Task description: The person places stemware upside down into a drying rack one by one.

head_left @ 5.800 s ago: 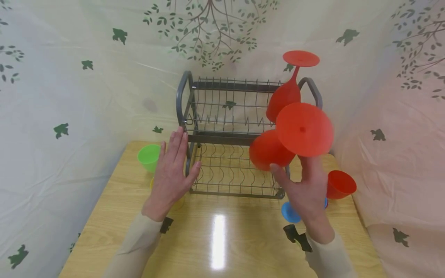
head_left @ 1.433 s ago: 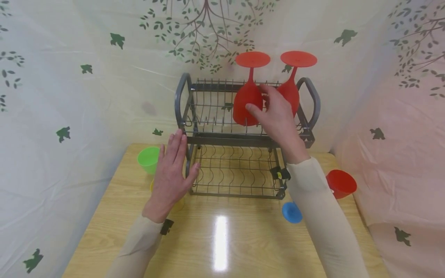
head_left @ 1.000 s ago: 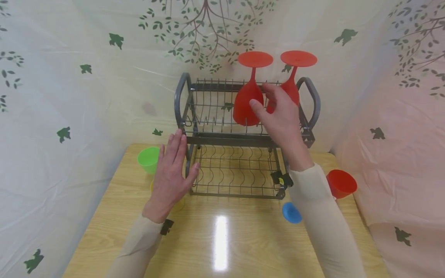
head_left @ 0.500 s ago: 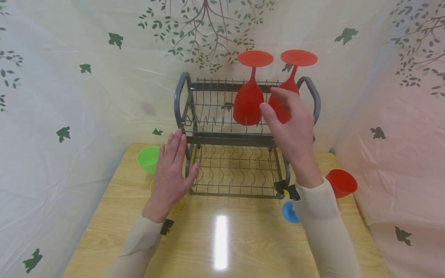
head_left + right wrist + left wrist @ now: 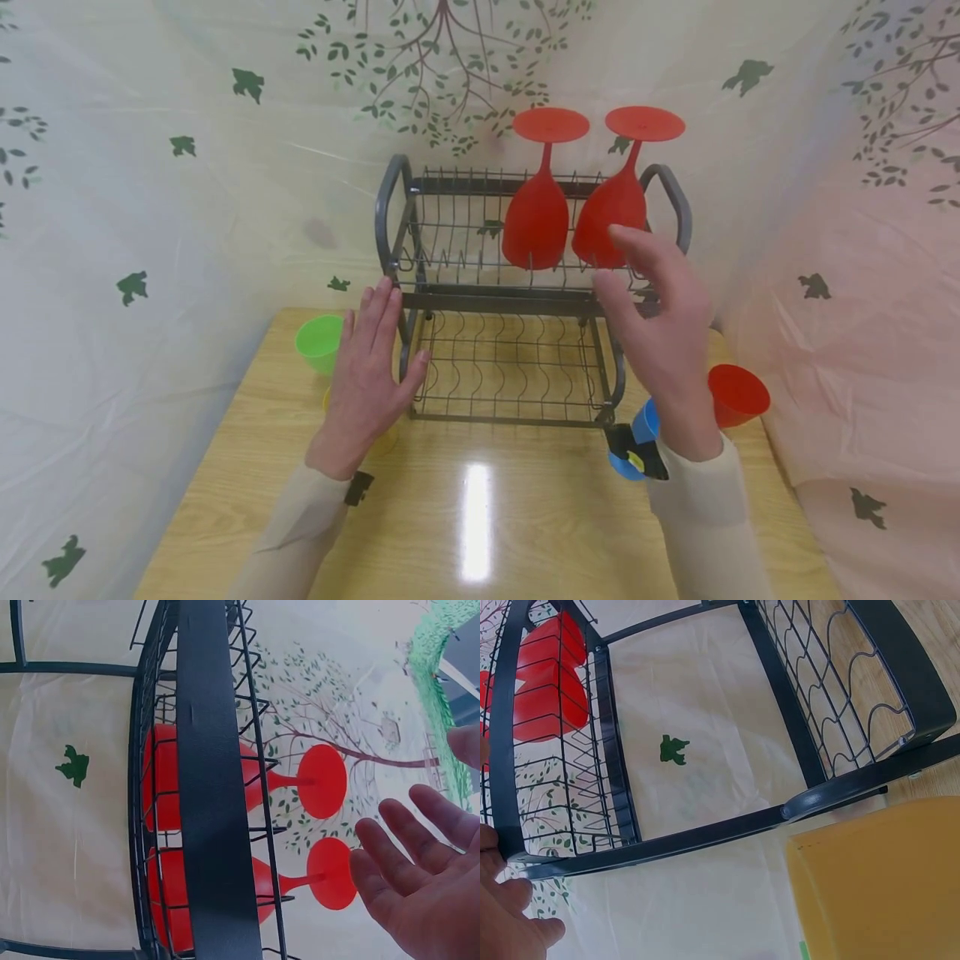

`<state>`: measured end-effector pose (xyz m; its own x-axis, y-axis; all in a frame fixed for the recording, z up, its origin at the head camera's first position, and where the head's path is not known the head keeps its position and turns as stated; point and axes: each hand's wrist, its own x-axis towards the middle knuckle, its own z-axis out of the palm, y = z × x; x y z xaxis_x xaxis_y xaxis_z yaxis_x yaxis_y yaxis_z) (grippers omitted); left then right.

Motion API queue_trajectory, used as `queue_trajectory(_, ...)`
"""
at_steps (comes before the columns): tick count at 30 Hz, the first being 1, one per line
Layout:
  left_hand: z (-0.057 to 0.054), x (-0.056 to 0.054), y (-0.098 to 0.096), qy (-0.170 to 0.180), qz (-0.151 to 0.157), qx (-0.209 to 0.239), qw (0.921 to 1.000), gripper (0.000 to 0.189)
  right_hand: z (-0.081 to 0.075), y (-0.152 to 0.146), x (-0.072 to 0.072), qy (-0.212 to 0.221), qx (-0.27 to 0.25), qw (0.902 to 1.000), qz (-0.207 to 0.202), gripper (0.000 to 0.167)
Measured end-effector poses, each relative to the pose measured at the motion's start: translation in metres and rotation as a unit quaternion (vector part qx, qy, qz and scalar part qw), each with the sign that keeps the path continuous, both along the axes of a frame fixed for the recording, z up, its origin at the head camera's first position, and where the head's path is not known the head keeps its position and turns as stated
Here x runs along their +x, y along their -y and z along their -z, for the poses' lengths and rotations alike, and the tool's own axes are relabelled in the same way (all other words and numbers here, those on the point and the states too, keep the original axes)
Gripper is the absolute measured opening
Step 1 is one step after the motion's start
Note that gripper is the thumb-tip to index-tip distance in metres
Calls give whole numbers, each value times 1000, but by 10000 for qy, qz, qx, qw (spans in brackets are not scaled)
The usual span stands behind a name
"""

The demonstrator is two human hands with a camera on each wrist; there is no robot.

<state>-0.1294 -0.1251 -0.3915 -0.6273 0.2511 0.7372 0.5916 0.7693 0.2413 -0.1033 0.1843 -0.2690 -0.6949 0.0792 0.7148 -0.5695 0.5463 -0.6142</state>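
Note:
Two red plastic wine glasses, one on the left (image 5: 536, 218) and one on the right (image 5: 609, 218), stand upside down on the upper tier of a dark two-tier dish rack (image 5: 495, 301). Their round bases point up. My right hand (image 5: 667, 333) is in front of the rack's right side, holding nothing, with thumb and fingers spread apart. In the right wrist view its fingers (image 5: 397, 855) are loosely bent beside the glass bases. My left hand (image 5: 365, 375) rests with straight fingers against the rack's left front corner. The lower tier (image 5: 510, 361) bears nothing.
A green cup (image 5: 318, 340) and a yellow item (image 5: 385, 442), mostly hidden by my left hand, stand left of the rack. To the right are a red cup (image 5: 738, 395) and a blue item (image 5: 647, 422) partly behind my right wrist. Patterned sheeting surrounds the wooden table (image 5: 420, 533).
The second red wine glass was carried to the upper tier and set beside the first. My right hand let go of it and drew back right and down. My left hand stayed put.

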Motion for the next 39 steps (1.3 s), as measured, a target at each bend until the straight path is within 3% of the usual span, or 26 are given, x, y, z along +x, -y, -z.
queue_trajectory(4,0,1,1,20,-18,-56,10000,75,11,-3,10,12,-109,9999,52,43)
queue_trajectory(10,0,3,2,47,-13,-155,9999,78,30,-6,23,-105,-351,9991,-199,42)
queue_trajectory(17,3,9,5,-103,129,60,9998,76,56,-9,33,-142,-361,9984,-413,41)
queue_trajectory(24,7,20,12,-349,174,395,9985,70,86,-12,42,37,-154,9994,-320,41)
queue_trajectory(35,23,38,27,-395,197,471,9979,65,127,-17,56,227,-129,9987,-445,43)
queue_trajectory(39,31,43,33,-286,155,387,9987,66,142,-17,61,473,5,9980,-427,47)
